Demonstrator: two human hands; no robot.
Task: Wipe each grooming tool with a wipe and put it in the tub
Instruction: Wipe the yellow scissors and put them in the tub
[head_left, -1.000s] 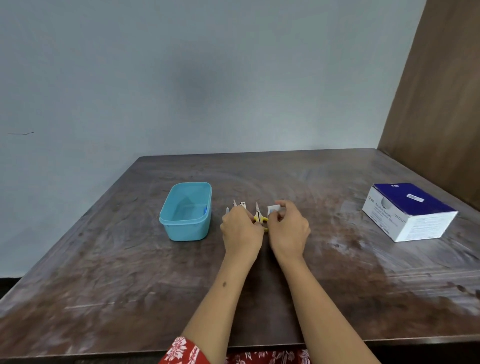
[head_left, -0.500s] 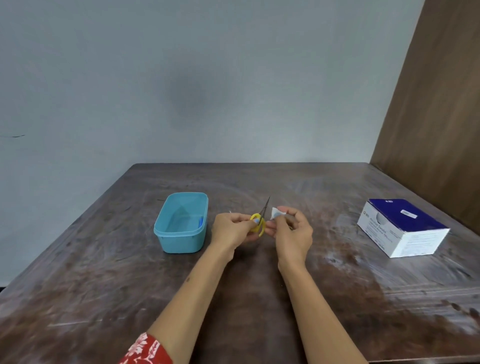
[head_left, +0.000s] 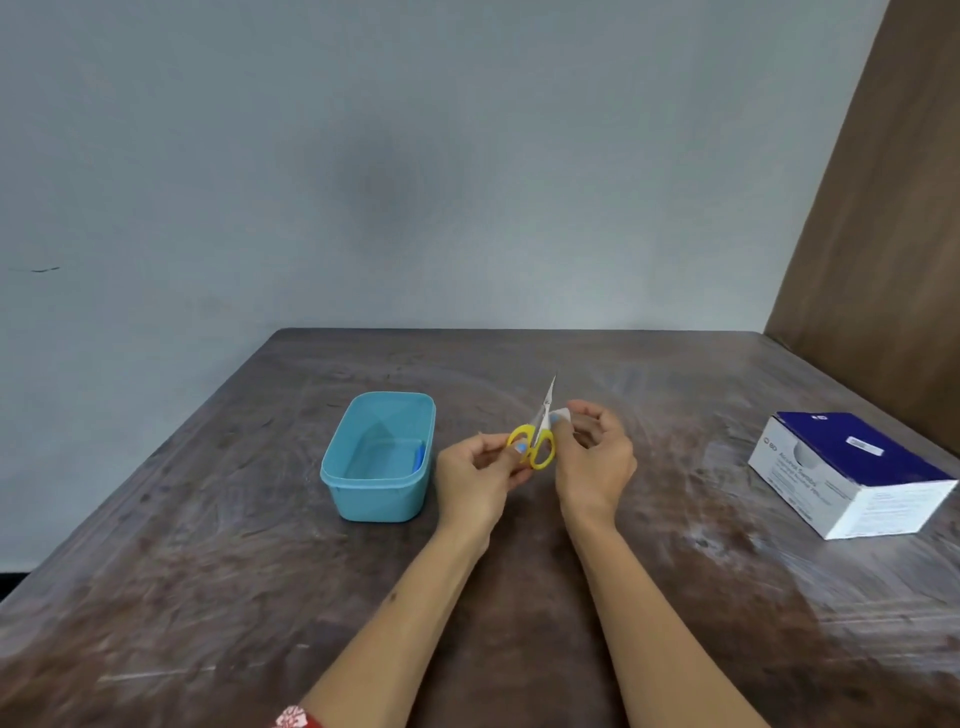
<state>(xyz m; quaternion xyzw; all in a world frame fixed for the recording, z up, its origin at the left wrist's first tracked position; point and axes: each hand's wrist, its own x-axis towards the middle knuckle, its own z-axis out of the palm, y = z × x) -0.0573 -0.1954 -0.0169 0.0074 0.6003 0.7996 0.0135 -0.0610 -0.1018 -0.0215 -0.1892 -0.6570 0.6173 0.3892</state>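
Nearest, a red floral sleeve (head_left: 296, 719) shows at the bottom edge, and both forearms reach out over the brown bench (head_left: 208, 597), whose near stretch on either side of them is bare wood. The left hand (head_left: 475, 478) pinches the yellow loops of the scissors (head_left: 537, 441) in curled fingers, blades pointing up and away, held above the bench. The right hand (head_left: 595, 457), just beside it, curls its fingers round a small white wipe (head_left: 560, 417) that touches the blades near the pivot. Left of the hands sits the blue tub (head_left: 363, 499), near them (something blue lies along its inner right wall). Well apart to the right, a white and navy box (head_left: 852, 478) sits close to the bench's right edge. Beyond, the bench is bare up to the grey wall (head_left: 415, 182).
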